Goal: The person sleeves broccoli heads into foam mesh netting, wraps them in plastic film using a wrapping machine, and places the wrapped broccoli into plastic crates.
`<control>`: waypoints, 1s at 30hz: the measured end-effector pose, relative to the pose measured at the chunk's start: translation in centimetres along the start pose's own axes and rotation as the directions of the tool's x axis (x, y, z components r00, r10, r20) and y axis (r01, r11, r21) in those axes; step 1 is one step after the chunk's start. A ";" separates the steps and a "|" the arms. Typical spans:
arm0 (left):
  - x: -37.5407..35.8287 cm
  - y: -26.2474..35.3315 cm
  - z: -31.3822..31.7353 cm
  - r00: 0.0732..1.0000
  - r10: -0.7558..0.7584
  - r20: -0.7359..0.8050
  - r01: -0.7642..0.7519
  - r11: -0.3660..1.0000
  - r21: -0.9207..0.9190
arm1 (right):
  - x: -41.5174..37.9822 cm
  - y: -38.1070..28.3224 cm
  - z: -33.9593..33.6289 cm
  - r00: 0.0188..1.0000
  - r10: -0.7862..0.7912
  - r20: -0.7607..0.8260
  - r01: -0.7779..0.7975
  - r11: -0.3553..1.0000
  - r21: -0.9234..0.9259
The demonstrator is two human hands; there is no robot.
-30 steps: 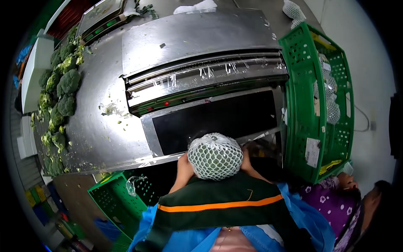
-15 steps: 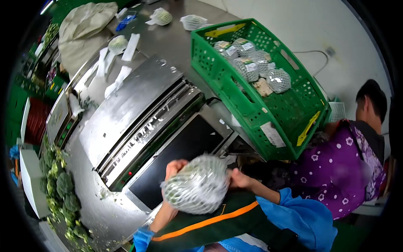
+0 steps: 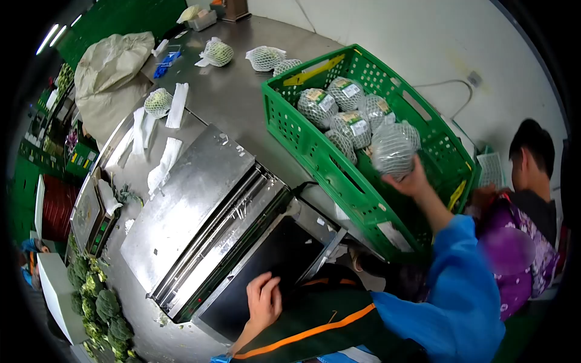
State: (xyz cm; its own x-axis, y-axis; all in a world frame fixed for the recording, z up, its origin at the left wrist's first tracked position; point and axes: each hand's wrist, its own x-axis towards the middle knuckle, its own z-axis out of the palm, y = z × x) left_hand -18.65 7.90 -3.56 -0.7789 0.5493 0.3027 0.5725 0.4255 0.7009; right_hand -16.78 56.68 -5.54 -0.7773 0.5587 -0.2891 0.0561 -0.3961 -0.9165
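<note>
The right hand (image 3: 414, 181) has its grip closed under a netted, wrapped broccoli head (image 3: 392, 147), holding it just over the inside of the green crate (image 3: 302, 136), where several wrapped heads (image 3: 339, 109) already lie; it looks about to be set down, while loose broccoli (image 3: 103, 302) far to the left waits on the table (image 3: 242, 97). The left hand (image 3: 264, 300) rests open and flat on the wrapping machine's black plate (image 3: 272, 260), holding nothing. Half a second ago both hands cradled this head at the chest, beside the machine; now only the right carries it.
</note>
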 end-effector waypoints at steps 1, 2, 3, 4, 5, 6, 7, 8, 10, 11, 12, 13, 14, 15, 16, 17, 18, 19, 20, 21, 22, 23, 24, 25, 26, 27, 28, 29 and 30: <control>-1.6 -1.3 0.2 0.998 0.024 0.061 -0.030 0.993 0.112 | 1.5 1.6 0.7 0.990 0.071 -0.119 -0.067 0.997 0.033; -2.8 -2.2 0.3 0.992 0.038 0.124 -0.065 0.973 0.223 | 2.9 2.6 3.1 0.859 0.396 -0.325 -0.233 0.867 0.439; -2.6 -2.1 -0.5 0.967 0.148 0.209 -0.194 0.956 0.221 | 4.3 3.2 3.3 0.843 0.401 -0.359 -0.217 0.864 0.455; -2.2 -1.7 -1.1 0.945 0.116 0.305 -0.193 0.952 0.236 | 5.2 4.0 2.8 0.822 0.411 -0.395 -0.200 0.856 0.476; -2.6 -2.1 -0.4 0.967 0.077 0.244 -0.138 0.960 0.243 | 5.7 4.3 2.1 0.801 0.418 -0.428 -0.182 0.852 0.491; -3.1 -2.6 0.2 0.983 0.041 0.177 -0.085 0.965 0.249 | 5.7 4.0 0.7 0.858 0.417 -0.300 -0.288 0.874 0.392; -2.8 -2.4 -0.3 0.976 0.039 0.213 -0.094 0.963 0.252 | 5.3 3.4 -0.5 0.831 0.499 -0.245 -0.408 0.847 0.341; -3.0 -2.6 -0.1 0.980 0.062 0.191 -0.109 0.962 0.249 | 6.5 5.1 -4.9 0.864 0.502 -0.037 -0.482 0.847 0.224; -3.6 -3.5 0.0 0.973 0.080 0.217 -0.131 0.965 0.228 | 5.5 4.0 -4.7 0.800 0.220 -0.559 -0.330 0.938 -0.103; -3.3 -3.2 -0.2 0.974 0.076 0.215 -0.127 0.964 0.235 | 5.9 2.1 -3.5 0.607 -0.096 -0.789 -0.315 0.882 -0.350; -3.3 -3.0 -0.6 0.952 0.049 0.301 -0.118 0.970 0.215 | 6.5 -0.6 -1.9 0.732 -0.250 -0.634 -0.130 0.862 -0.490; -4.5 -3.6 0.0 0.966 0.075 0.247 -0.134 0.963 0.234 | 6.8 -4.2 3.4 0.783 -0.371 -0.499 0.126 0.880 -0.457; -5.1 -4.2 0.7 0.974 0.105 0.200 -0.156 0.952 0.263 | 7.2 -8.3 8.9 0.823 -0.485 -0.297 0.276 0.797 -0.537; -4.2 -3.4 0.2 0.980 0.073 0.185 -0.118 0.961 0.249 | 9.2 -10.6 12.1 0.806 -0.577 -0.134 0.400 0.697 -0.595; -4.6 -3.6 0.3 0.978 0.062 0.200 -0.108 0.967 0.231 | 11.0 -13.3 15.7 0.877 -0.479 0.039 0.390 0.662 -0.640; -4.7 -3.7 0.4 0.977 0.050 0.206 -0.101 0.964 0.247 | 14.3 -14.1 18.8 0.761 -0.581 0.287 0.617 0.514 -0.596; -4.9 -3.6 0.5 0.977 0.037 0.210 -0.092 0.961 0.261 | 17.6 -15.1 22.0 0.740 -0.525 0.419 0.656 0.430 -0.620; -5.2 -3.7 0.5 0.975 0.011 0.223 -0.075 0.957 0.279 | 20.8 -15.7 25.2 0.719 -0.465 0.517 0.671 0.267 -0.692; -5.5 -3.7 0.6 0.971 -0.022 0.240 -0.049 0.957 0.285 | 23.8 -16.0 27.8 0.698 -0.387 0.603 0.680 0.094 -0.727; -5.7 -3.6 0.6 0.961 -0.055 0.273 -0.024 0.960 0.279 | 27.1 -15.4 29.3 0.752 -0.332 0.570 0.614 0.036 -0.789; -5.8 -3.5 0.4 0.948 -0.093 0.303 0.006 0.961 0.276 | 30.9 -13.4 30.7 0.797 -0.282 0.535 0.551 -0.026 -0.834; -5.3 -3.0 0.0 0.944 -0.112 0.311 0.014 0.954 0.301 | 34.6 -11.4 32.1 0.837 -0.231 0.496 0.488 -0.096 -0.868; -5.4 -2.9 0.2 0.940 -0.139 0.311 0.041 0.953 0.301 | 37.0 -10.0 33.3 0.868 -0.159 0.470 0.449 -0.149 -0.881; -5.3 -2.7 0.3 0.935 -0.166 0.313 0.074 0.956 0.285 | 37.4 -9.0 33.2 0.875 -0.049 0.481 0.472 -0.133 -0.872; -5.2 -2.6 0.6 0.933 -0.206 0.295 0.119 0.951 0.285 | 37.3 -8.6 33.4 0.849 0.081 0.521 0.527 -0.080 -0.846; -4.4 -2.4 0.7 0.970 -0.175 0.168 0.122 0.951 0.285 | 36.7 -9.0 33.7 0.818 0.214 0.533 0.542 0.023 -0.840; -4.9 -2.7 1.3 0.964 -0.194 0.180 0.145 0.957 0.250 | 40.1 -7.0 32.4 0.833 0.362 0.419 0.453 -0.008 -0.892; -4.3 -2.7 2.0 0.970 -0.191 0.149 0.147 0.953 0.264 | 43.4 -5.2 31.1 0.818 0.497 0.291 0.371 -0.069 -0.926; -4.1 -2.8 1.5 0.971 -0.191 0.147 0.147 0.953 0.266 | 47.4 -3.8 27.7 0.738 0.610 0.289 0.210 0.199 -0.957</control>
State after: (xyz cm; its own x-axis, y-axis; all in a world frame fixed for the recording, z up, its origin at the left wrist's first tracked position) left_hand -16.63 5.52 -7.72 -0.8273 0.5580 0.0652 0.4993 0.6773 0.5404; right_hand -71.20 64.49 -8.13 -0.7201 -0.0396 -0.6927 0.4480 0.7358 -0.5078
